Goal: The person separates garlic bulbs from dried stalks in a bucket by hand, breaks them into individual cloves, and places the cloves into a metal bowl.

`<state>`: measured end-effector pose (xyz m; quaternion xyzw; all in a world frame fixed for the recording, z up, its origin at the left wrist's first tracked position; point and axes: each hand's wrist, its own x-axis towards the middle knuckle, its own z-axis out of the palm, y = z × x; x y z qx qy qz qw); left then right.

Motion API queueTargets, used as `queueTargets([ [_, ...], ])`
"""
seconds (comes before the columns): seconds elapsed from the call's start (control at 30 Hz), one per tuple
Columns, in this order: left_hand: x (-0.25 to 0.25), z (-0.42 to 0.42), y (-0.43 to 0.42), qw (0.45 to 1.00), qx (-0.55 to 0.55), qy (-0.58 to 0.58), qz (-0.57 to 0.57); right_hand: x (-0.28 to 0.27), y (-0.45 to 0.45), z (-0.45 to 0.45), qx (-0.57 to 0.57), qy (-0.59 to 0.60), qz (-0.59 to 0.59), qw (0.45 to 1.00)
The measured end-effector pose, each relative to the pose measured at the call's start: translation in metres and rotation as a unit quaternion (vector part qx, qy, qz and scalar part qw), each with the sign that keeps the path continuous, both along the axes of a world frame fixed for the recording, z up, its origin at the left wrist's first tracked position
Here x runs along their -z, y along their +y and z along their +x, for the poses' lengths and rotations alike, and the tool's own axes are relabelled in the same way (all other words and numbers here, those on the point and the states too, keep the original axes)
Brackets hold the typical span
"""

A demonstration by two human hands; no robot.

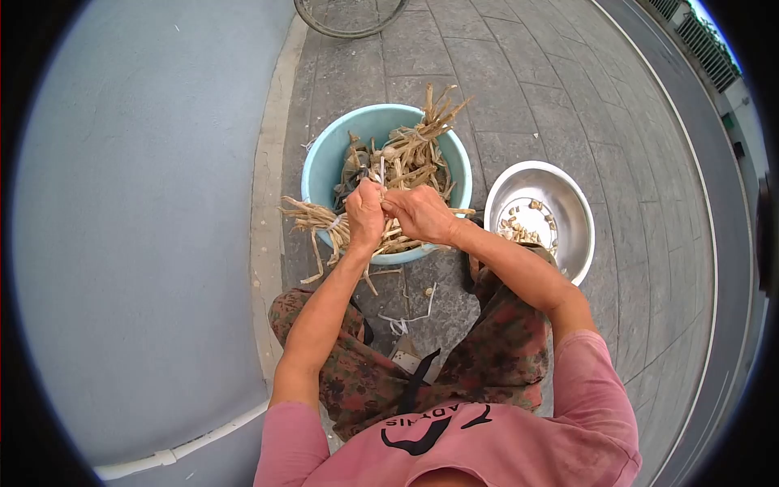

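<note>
My left hand [365, 216] and my right hand [422, 214] are both closed and meet above a light blue tub [318, 154]. Fingers of the two hands press together around something small, mostly hidden, that I cannot make out. A thin white strip and a dark piece show just beyond the left knuckles. Inside the tub lie dried garlic bulbs [391, 152] with long stalks. One tied bundle of garlic stalks [436, 122] leans over the far rim, another bundle of stalks [312, 215] over the left rim.
A steel bowl [581, 213] with garlic cloves and cut pieces [518, 230] stands to the right. White string [399, 325] and loose stalks lie on the paving before me. A wall [162, 203] runs along the left; a wheel [353, 31] is at the far edge.
</note>
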<state>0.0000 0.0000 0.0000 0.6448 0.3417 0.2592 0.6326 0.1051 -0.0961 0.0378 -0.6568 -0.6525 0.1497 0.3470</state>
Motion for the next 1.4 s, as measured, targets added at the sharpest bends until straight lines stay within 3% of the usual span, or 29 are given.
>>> queueTargets([
  [0.07,-0.004,0.003,-0.004,0.985,0.01,0.006,-0.171,-0.007,-0.005,0.005,-0.004,-0.124,-0.059,0.99],
  [0.17,-0.003,0.002,-0.012,0.963,0.068,0.084,-0.245,0.014,-0.018,0.008,-0.022,-0.055,-0.025,0.998],
  [0.2,-0.018,-0.004,-0.012,0.985,0.104,0.127,-0.05,0.015,-0.013,0.006,-0.036,0.065,0.016,0.997],
  [0.23,-0.02,-0.006,-0.011,0.98,0.075,0.08,0.167,0.014,-0.014,0.008,-0.016,0.201,-0.082,0.976],
  [0.27,-0.02,-0.006,-0.01,0.926,0.041,0.024,0.374,0.008,-0.018,0.015,0.006,0.33,-0.177,0.927],
  [0.3,-0.023,-0.005,-0.009,0.825,0.002,-0.034,0.564,-0.002,-0.019,0.019,0.024,0.448,-0.266,0.853],
  [0.33,-0.034,-0.009,-0.01,0.785,0.045,-0.031,0.617,-0.004,-0.023,0.019,-0.002,0.55,-0.248,0.797],
  [0.43,-0.031,-0.014,-0.018,0.801,0.106,-0.095,0.582,0.003,-0.024,0.016,-0.075,0.661,-0.312,0.679],
  [0.47,-0.032,-0.021,-0.018,0.801,0.128,-0.062,0.581,0.001,-0.027,0.012,-0.117,0.657,-0.323,0.671],
  [0.57,-0.025,-0.019,-0.023,0.918,0.086,-0.054,0.384,0.001,-0.03,-0.001,-0.091,0.58,-0.234,0.775],
  [0.63,-0.022,-0.01,-0.023,0.971,0.011,-0.045,0.235,0.001,-0.02,-0.001,-0.089,0.391,-0.125,0.908],
  [0.7,-0.001,-0.007,-0.006,0.995,-0.042,-0.001,0.088,0.01,-0.011,-0.001,-0.085,0.14,0.047,0.985],
  [0.73,-0.021,-0.013,0.01,0.951,-0.089,-0.032,-0.293,-0.013,-0.019,-0.005,-0.091,-0.027,0.041,0.995],
  [0.87,-0.021,-0.025,0.025,0.93,0.009,-0.107,-0.351,0.0,-0.022,0.001,-0.057,-0.135,0.019,0.989],
  [0.97,-0.025,-0.023,0.016,0.915,0.095,-0.164,-0.356,0.057,0.004,0.013,-0.048,-0.183,0.029,0.982],
  [1.0,-0.026,-0.025,0.021,0.923,0.093,-0.166,-0.334,0.056,0.002,0.01,-0.046,-0.228,-0.026,0.972],
  [1.1,-0.026,-0.023,0.024,0.942,0.112,-0.158,-0.276,0.036,0.0,0.01,0.031,-0.052,0.031,0.998],
  [1.23,-0.024,-0.024,0.017,0.963,0.151,-0.098,-0.202,-0.001,0.001,0.005,-0.007,0.276,-0.056,0.959],
  [1.3,-0.025,-0.022,0.011,0.987,0.114,-0.04,-0.102,-0.001,0.002,0.002,-0.034,0.253,-0.032,0.966],
  [1.4,-0.022,-0.022,0.01,0.988,0.098,-0.034,-0.111,-0.002,0.002,0.004,-0.032,0.274,-0.058,0.959],
])
